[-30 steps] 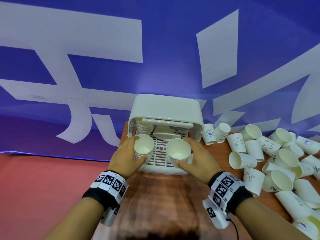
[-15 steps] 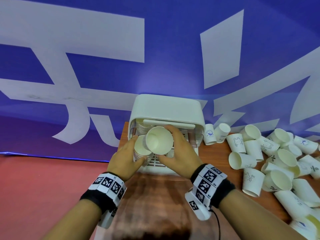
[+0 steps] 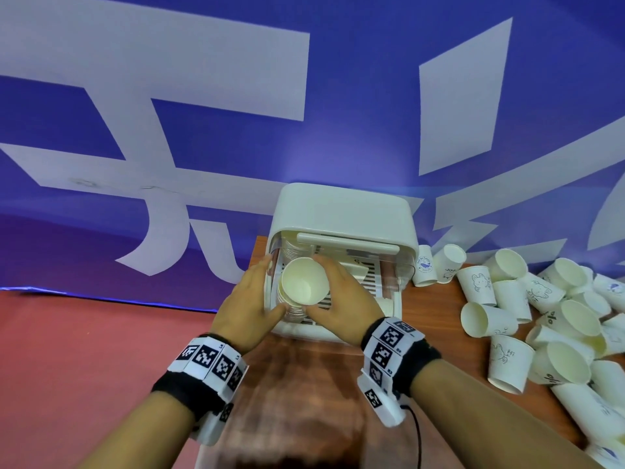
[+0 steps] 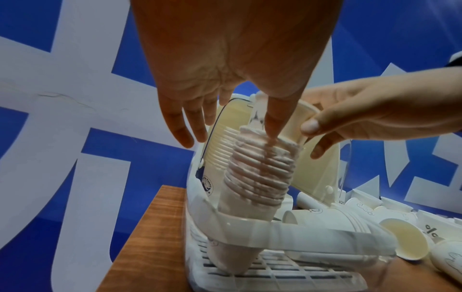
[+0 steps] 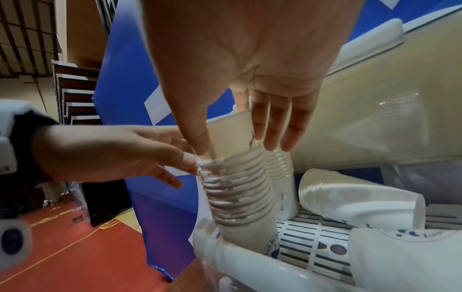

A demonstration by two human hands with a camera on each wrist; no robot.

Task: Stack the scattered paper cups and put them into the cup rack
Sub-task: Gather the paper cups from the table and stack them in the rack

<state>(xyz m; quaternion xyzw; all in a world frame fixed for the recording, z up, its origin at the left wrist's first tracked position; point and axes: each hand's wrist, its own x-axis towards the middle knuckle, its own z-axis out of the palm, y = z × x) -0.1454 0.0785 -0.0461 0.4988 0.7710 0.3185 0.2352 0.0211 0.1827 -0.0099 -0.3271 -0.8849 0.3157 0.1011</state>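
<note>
The white cup rack (image 3: 341,228) stands open at the back of the wooden table. A tall stack of paper cups (image 4: 260,173) leans in its front left corner. My right hand (image 3: 329,289) pinches a single paper cup (image 3: 302,286) between thumb and fingers, its base set into the top of the stack (image 5: 240,187). My left hand (image 3: 270,286) is beside the stack with straight, spread fingers. Only its thumb (image 4: 272,126) touches the stacked rims.
Another upright stack (image 5: 280,168) and stacks lying on their sides (image 5: 350,197) fill the rack floor. Many loose cups (image 3: 541,316) lie heaped on the table at the right. A blue banner (image 3: 203,164) hangs behind, and red floor (image 3: 84,367) lies left of the table edge.
My right hand carried its cup left from the middle of the rack onto the stack. My left hand loosened its grip on the stack and spread its fingers.
</note>
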